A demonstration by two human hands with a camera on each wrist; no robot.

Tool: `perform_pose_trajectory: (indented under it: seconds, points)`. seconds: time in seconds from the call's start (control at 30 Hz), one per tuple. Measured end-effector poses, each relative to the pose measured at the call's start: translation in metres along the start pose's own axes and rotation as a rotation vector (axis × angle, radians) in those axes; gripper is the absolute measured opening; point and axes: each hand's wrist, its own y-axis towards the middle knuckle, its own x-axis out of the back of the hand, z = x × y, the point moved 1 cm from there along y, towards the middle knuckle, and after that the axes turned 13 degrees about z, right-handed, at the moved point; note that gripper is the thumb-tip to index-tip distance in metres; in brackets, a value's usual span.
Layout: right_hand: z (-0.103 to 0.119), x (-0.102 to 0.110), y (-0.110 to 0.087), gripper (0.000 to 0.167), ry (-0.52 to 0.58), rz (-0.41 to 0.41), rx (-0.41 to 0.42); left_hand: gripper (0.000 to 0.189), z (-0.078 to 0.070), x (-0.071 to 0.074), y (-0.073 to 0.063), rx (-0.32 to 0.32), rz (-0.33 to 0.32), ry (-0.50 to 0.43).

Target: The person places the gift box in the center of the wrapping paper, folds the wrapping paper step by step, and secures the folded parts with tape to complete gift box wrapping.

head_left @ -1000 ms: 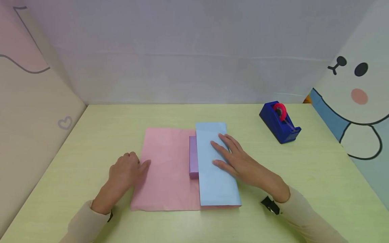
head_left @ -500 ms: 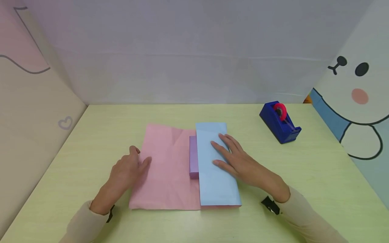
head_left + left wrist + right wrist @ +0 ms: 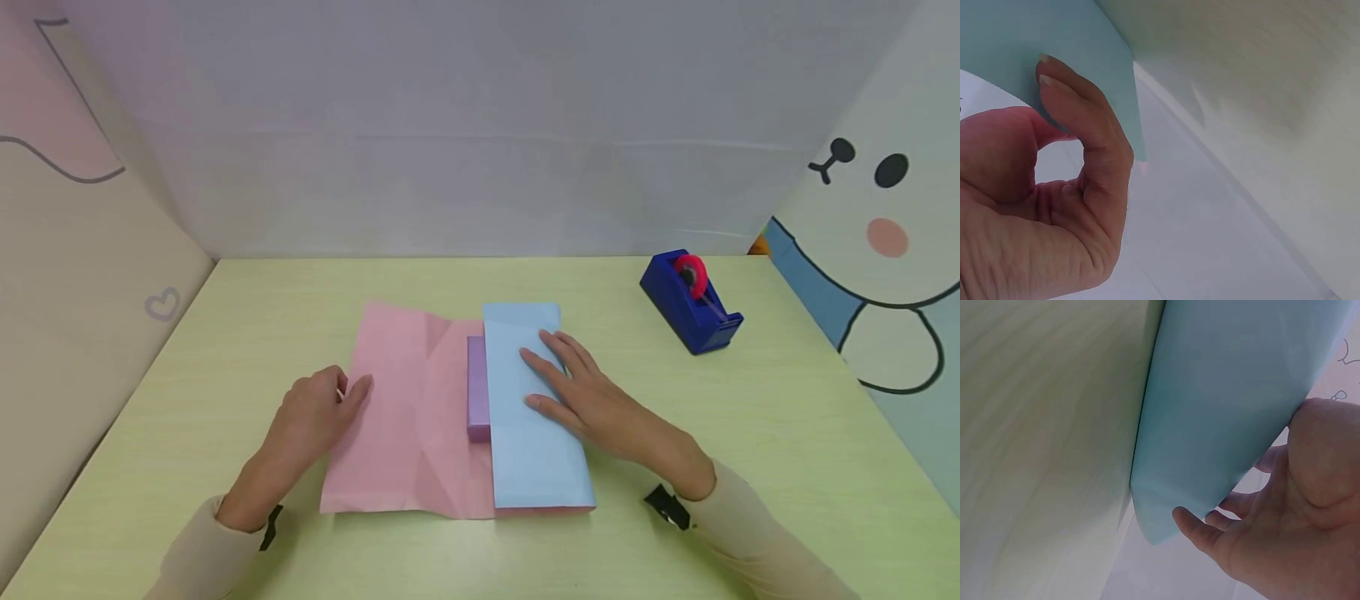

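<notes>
A sheet of paper [image 3: 390,433], pink on one face and blue on the other, lies with its right part folded over a purple box [image 3: 478,392]. Only the box's left strip shows; the blue flap [image 3: 525,458] covers the rest. My left hand [image 3: 311,417] pinches the sheet's left edge, thumb on the pink face. In the left wrist view, curled fingers [image 3: 1075,94] lie against the blue underside [image 3: 997,37]. Spread fingers of my right hand [image 3: 581,396] rest on the blue flap. The right wrist view shows that hand [image 3: 1310,506] beside the folded blue side [image 3: 1222,394].
A dark blue tape dispenser [image 3: 686,304] with a red-cored roll stands at the back right of the pale table [image 3: 285,317]. A whitish wall [image 3: 480,192] rises behind, and printed panels [image 3: 900,208] flank both sides.
My left hand has closed on the sheet's left edge and lifted it slightly, so creases now run across the pink face. My right hand has stayed still on the flap.
</notes>
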Motion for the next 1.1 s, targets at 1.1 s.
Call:
perform_pose_trajectory:
  seconds: [1.1]
  points:
    - [0.001, 0.000, -0.001, 0.063, 0.000, -0.002, 0.004, 0.043, -0.036, 0.017, -0.006, -0.206, -0.088, -0.143]
